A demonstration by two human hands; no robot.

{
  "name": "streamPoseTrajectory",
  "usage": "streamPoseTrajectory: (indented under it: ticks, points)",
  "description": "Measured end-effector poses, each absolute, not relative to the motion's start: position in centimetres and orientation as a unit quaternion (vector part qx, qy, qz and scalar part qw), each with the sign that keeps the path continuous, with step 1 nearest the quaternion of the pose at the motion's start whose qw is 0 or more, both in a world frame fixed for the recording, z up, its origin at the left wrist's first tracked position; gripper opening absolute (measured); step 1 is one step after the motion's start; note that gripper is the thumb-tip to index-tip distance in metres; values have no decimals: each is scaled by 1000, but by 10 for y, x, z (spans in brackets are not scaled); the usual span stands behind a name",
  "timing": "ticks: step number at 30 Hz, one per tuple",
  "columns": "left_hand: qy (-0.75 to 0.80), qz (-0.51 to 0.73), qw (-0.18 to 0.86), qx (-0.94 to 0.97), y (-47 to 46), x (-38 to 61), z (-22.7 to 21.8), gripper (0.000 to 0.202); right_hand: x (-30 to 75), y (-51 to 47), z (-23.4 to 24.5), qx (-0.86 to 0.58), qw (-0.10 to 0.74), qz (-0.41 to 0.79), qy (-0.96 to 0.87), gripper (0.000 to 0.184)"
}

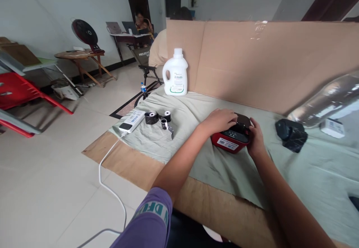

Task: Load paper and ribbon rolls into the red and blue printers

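Note:
A boxy red and black device point(228, 143), which looks like a small label printer, stands on the grey-green cloth in front of me. White labels with printed codes are stuck on its near face. My left hand point(221, 120) reaches over its left top edge, fingertips on the dark top. Against its right side, my right hand point(255, 137) grips with the thumb near the top; its other fingers are mostly hidden. To the left lie a black roll point(152, 118), another black roll point(166, 116) with a white core, and a small loose roll point(164, 124) with a silvery strip.
A white power strip point(132, 121) with a trailing cable point(100, 171) lies at the cloth's left edge. Behind stand a white detergent jug point(176, 76) and a cardboard screen point(238, 61). At right are a black object point(291, 135), a small white box point(332, 128) and a silvery wrapped bundle point(322, 100).

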State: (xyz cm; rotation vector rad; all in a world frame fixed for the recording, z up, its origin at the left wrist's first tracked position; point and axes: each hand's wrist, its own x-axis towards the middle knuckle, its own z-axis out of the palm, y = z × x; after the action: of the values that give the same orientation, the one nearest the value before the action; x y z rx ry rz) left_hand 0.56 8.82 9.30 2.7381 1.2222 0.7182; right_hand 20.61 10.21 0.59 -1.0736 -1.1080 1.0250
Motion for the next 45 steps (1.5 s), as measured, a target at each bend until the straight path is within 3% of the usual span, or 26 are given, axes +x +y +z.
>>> streamPoseTrajectory:
  ticks: [12, 15, 19, 21, 30, 37, 41, 45]
  points:
    - [422, 304, 134, 843, 101, 2, 75, 29, 205, 97, -9, -364, 643, 493, -460, 61]
    - [442, 325, 241, 801, 109, -9, 64, 41, 204, 95, -8, -360, 644, 496, -458, 59]
    - [414, 339, 486, 691, 113, -20, 53, 71, 202, 94, -6, -356, 649, 506, -442, 60]
    - [397, 340, 558, 645, 111, -21, 51, 80, 202, 95, -5, -359, 648, 517, -428, 61]
    - [379, 372, 617, 581, 99, -16, 54, 90, 201, 94, -2, -357, 641, 551, -398, 64]
    - [414, 477, 615, 473, 90, -1, 43, 76, 202, 91, 5, -346, 645, 562, -386, 62]
    - [463, 523, 600, 391, 79, 16, 34, 32, 199, 85, 12, -372, 634, 564, -375, 59]
    - [474, 548, 599, 341, 73, 29, 34, 18, 196, 79, 18, -399, 621, 580, -344, 54]
